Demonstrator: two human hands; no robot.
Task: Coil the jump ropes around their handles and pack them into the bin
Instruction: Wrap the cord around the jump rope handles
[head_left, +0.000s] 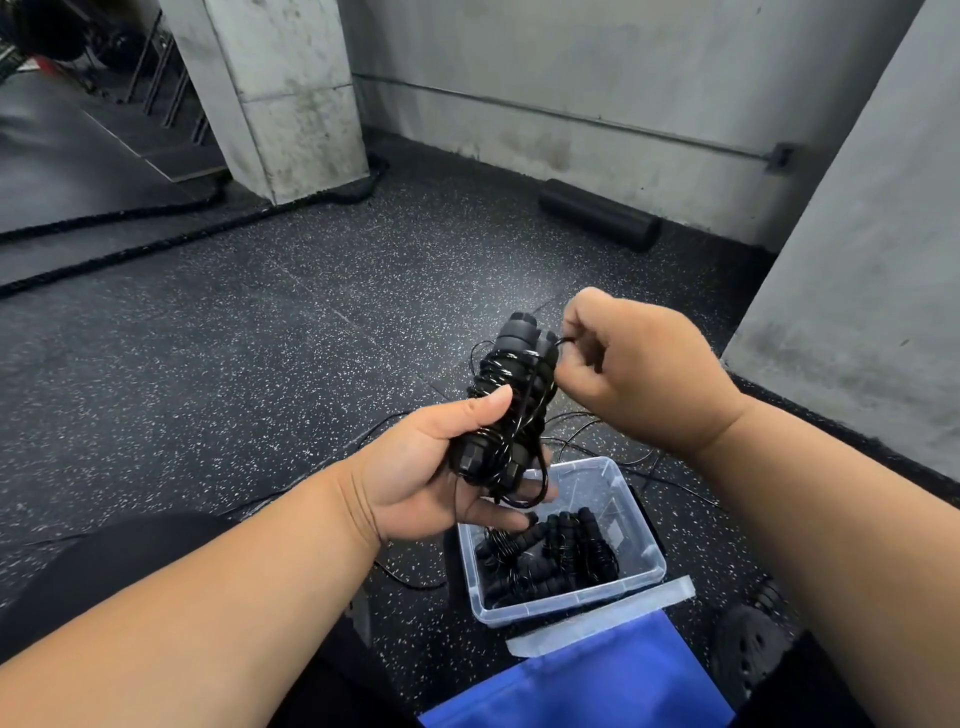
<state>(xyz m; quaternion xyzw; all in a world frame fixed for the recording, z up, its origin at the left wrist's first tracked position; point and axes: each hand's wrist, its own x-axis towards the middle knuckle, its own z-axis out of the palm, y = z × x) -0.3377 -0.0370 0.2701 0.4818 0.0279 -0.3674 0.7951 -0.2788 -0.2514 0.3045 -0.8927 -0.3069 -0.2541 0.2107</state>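
Black jump rope handles (506, 400) sit in the left hand (441, 467), fingers squeezed around them to hold the coil steady | right hand (639, 364) at 3 o'clock pinches the thin cord to wrap it | clear bin (644, 540) waits at 6 o'clock, wrapped ropes inside

Black jump rope with ribbed foam handles (511, 405), thin cord wound tight around both, held nearly upright just above clear rectangular plastic bin (644, 540). Inside bin: more coiled black ropes (550, 558). Loose black cord (597, 441) trailing on floor behind bin.
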